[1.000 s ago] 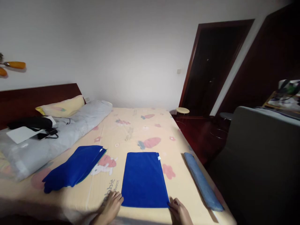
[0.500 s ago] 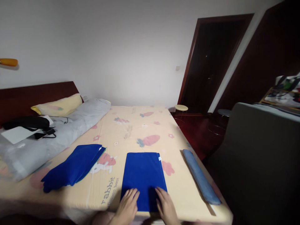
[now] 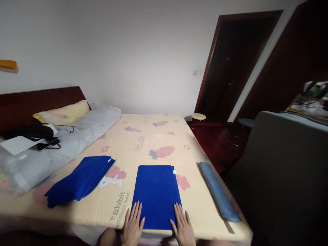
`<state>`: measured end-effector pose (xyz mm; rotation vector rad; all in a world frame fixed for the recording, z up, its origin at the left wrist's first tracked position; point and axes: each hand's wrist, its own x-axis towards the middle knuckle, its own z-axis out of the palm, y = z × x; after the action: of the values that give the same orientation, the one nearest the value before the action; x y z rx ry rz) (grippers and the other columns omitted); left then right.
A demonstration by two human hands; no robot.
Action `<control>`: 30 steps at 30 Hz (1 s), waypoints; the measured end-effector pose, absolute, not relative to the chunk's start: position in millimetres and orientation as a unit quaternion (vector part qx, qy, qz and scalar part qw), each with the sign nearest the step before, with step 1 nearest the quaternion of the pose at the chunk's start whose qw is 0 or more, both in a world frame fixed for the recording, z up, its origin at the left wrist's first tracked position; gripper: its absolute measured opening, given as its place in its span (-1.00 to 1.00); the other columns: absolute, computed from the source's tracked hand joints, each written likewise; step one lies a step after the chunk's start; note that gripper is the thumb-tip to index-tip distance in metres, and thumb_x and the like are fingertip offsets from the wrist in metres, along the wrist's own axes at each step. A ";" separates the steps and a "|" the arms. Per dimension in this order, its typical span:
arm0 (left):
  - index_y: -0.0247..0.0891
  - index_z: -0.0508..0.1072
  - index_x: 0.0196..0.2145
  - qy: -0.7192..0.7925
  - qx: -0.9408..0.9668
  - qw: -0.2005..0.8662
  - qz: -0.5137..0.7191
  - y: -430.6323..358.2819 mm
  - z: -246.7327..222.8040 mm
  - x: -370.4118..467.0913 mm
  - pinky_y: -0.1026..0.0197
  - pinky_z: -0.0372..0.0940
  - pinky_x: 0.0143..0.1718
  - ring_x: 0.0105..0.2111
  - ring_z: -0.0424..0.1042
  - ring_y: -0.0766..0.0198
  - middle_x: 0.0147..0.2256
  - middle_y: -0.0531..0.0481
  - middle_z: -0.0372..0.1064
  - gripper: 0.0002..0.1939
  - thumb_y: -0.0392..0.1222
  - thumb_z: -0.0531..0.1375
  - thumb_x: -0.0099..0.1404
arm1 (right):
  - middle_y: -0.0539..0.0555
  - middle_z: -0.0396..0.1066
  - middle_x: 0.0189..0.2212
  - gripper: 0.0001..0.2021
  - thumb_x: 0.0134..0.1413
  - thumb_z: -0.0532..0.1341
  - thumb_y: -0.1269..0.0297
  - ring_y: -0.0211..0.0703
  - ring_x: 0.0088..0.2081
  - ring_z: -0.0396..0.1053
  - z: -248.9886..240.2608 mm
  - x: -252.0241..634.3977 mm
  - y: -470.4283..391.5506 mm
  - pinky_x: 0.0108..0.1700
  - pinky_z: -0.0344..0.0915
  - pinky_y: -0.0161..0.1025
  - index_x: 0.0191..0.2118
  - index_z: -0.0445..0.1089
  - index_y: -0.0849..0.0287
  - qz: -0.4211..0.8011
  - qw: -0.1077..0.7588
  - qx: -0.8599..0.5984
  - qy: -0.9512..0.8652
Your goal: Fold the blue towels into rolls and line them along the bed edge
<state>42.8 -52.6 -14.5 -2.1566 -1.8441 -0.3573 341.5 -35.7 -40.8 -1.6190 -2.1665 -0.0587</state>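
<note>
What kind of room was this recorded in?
Most likely a bedroom: there is a bed with a carrot-and-rabbit patterned sheet, a dark wooden headboard behind it, and a yellow pillow lying by the headboard.

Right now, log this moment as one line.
left hand and right hand: flat on blue rectangular cloth | rolled light-blue fabric: right, untouched | crumpled blue cloth: left, untouched

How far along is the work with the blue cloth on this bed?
Done: the blue cloth lies flat as a neat rectangle, edges fairly straight.
In hand: the left hand and right hand rest spread on its near corners.
Left, probably: the loose blue pile, bunched at one end. I can't tell whether the slate-blue roll needs anything.
</note>
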 end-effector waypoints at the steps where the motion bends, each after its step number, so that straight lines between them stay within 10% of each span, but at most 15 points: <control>1: -0.07 -0.25 0.32 -0.636 -0.748 0.145 -0.126 -53.9 -13.0 39.2 0.00 0.01 0.23 0.24 0.15 0.22 0.29 0.05 0.09 -0.37 -0.03 -0.10 0.38 | 0.11 -0.01 0.30 -0.25 0.23 -0.01 -0.09 0.09 0.27 0.08 -41.4 342.3 -36.7 0.22 0.16 0.15 0.35 -0.41 0.06 -0.024 0.220 -0.586 -0.780; 10: -0.15 -0.22 0.32 -0.589 -0.776 0.174 -0.141 -25.3 9.8 115.8 0.03 -0.01 0.24 0.27 0.08 0.25 0.30 0.05 0.05 -0.37 -0.24 -0.12 0.34 | 0.03 -0.13 0.34 -0.44 0.29 -0.13 0.27 -0.09 0.33 -0.07 -7.6 265.2 -9.6 0.31 0.03 -0.01 0.35 -0.31 0.07 0.049 0.220 -0.528 -0.819; 22: 0.14 -0.32 0.29 -0.631 -0.762 0.094 -0.109 -55.3 -10.7 -16.5 0.00 0.03 0.22 0.23 0.18 0.20 0.27 0.21 0.10 -0.40 -0.04 -0.12 0.38 | 0.07 0.01 0.30 -0.38 0.22 -0.03 -0.11 0.10 0.29 0.03 -45.7 373.7 -17.2 0.25 0.11 0.20 0.31 -0.05 0.04 0.040 0.190 -0.619 -0.761; 30: -0.08 -0.35 0.32 -0.586 -0.793 0.095 -0.138 -1.1 40.0 79.0 0.03 -0.01 0.25 0.28 0.06 0.23 0.32 0.08 -0.02 -0.38 -0.20 -0.17 0.38 | 0.00 -0.08 0.33 -0.49 0.32 -0.14 0.11 -0.05 0.33 -0.07 6.6 283.3 22.9 0.29 0.07 0.06 0.33 -0.20 -0.02 0.076 0.223 -0.548 -0.802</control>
<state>79.0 -1.1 40.0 -2.3511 -1.7370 -0.4098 283.3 22.9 6.6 -1.5137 -2.2158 0.2088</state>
